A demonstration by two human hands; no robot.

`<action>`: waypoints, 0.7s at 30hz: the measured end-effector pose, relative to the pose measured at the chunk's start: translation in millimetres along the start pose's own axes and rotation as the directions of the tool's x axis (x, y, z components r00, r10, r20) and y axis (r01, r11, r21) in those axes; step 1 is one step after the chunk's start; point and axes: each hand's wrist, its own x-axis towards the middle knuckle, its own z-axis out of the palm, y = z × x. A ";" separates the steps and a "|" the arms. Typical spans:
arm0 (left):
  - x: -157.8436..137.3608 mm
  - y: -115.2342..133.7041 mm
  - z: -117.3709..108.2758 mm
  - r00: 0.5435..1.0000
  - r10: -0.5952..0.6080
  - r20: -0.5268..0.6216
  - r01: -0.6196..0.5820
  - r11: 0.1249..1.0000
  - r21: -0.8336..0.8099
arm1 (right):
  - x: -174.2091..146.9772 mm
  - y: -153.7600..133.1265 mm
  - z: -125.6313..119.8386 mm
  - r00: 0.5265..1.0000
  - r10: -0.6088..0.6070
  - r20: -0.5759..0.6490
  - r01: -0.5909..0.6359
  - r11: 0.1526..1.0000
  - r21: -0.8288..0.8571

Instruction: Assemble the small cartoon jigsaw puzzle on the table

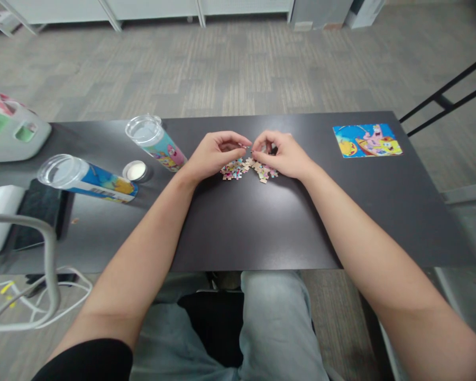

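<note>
Over a loose heap of small jigsaw puzzle pieces (pixel 233 170), my two hands come together until their fingertips nearly touch. My left hand (pixel 217 154) has thumb and forefinger curled in a pinch; whatever lies between them is too small to make out. A tiny edge of a puzzle piece shows at the pinched fingertips of my right hand (pixel 280 153). Some pieces lie partly hidden under both hands. Several pieces are face down, showing plain tan backs, and others show pink and blue print.
A cartoon picture card (pixel 368 141) lies at the right of the dark table (pixel 257 233). To the left stand a pink-and-teal printed canister (pixel 164 145), a blue canister (pixel 99 180) and a small round lid (pixel 136 171). Farther left are a black tablet-like object (pixel 43 211) and a grey plastic basket (pixel 19 135).
</note>
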 end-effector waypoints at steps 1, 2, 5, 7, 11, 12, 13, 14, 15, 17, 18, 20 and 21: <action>-0.3 -0.7 -0.6 1.000 0.008 0.014 -0.008 1.000 0.001 | 1.8 4.4 1.8 0.999 0.010 -0.032 -0.007 0.995 0.095; -0.3 -1.6 -1.4 1.000 0.016 0.020 -0.016 1.000 0.013 | 3.7 9.1 4.1 0.998 0.019 -0.068 -0.006 0.982 0.188; 1.7 -5.9 -4.1 0.999 0.051 0.012 -0.052 0.996 0.069 | 9.6 23.0 10.8 0.985 0.042 -0.165 0.027 0.917 0.399; 4.1 -9.3 -5.6 0.996 0.085 0.011 -0.086 0.994 0.074 | 12.2 30.0 13.5 0.980 0.062 -0.188 0.040 0.869 0.493; 6.6 -13.4 -7.6 0.994 0.107 0.028 -0.109 0.993 0.054 | 12.9 35.6 13.5 0.982 0.066 -0.174 0.047 0.816 0.576; 6.4 -13.6 -7.9 0.994 0.102 0.030 -0.104 0.993 0.058 | 12.5 35.4 12.8 0.984 0.065 -0.168 0.046 0.813 0.580; 5.9 -13.6 -8.0 0.995 0.096 0.029 -0.097 0.993 0.065 | 12.0 34.7 11.8 0.984 0.064 -0.164 0.044 0.812 0.582; 5.2 -13.5 -8.1 0.996 0.090 0.027 -0.092 0.993 0.074 | 11.5 33.7 10.8 0.985 0.065 -0.160 0.041 0.810 0.584; 4.6 -13.3 -8.0 0.996 0.084 0.023 -0.086 0.993 0.086 | 11.1 32.5 9.7 0.985 0.068 -0.157 0.038 0.809 0.587; 3.9 -13.3 -7.6 0.997 0.075 0.009 -0.075 0.991 0.109 | 10.4 30.0 7.6 0.986 0.078 -0.148 0.025 0.807 0.590; 3.9 -13.5 -7.3 0.997 0.073 0.001 -0.072 0.990 0.119 | 10.2 29.0 6.7 0.986 0.086 -0.142 0.014 0.808 0.589; 4.5 -14.2 -6.4 0.997 0.076 -0.015 -0.073 0.989 0.132 | 10.1 27.6 5.4 0.986 0.100 -0.135 -0.003 0.813 0.582; 4.9 -14.6 -5.9 0.996 0.081 -0.021 -0.077 0.988 0.137 | 10.1 27.3 5.0 0.985 0.104 -0.134 -0.007 0.816 0.578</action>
